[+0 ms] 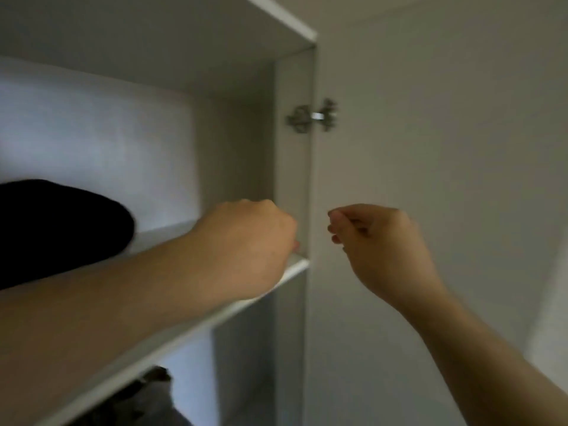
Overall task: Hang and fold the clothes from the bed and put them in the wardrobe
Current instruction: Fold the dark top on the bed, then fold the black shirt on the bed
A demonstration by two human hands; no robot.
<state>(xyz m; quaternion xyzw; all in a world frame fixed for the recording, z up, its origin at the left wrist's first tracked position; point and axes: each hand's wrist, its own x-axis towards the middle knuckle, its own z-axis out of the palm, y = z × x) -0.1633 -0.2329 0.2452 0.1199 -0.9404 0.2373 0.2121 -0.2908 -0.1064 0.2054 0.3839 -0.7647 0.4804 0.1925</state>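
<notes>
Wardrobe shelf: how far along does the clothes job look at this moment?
Done: a dark folded garment lies on the upper shelf, and more dark clothing sits in the compartment below. In hand: nothing visible; the left hand hovers curled over the shelf's front edge, the right hand loosely closed before the open door. Left: cannot tell, the bed is out of view.

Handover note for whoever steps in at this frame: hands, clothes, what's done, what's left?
Left hand: curled shut over the wardrobe shelf, nothing visibly held.
Right hand: fingers pinched, empty, beside the open door.
Dark folded garment lies on the shelf at left; more dark clothes sit below.
Done: at least one item shelved.
Left: the bed is out of view, so check it.
</notes>
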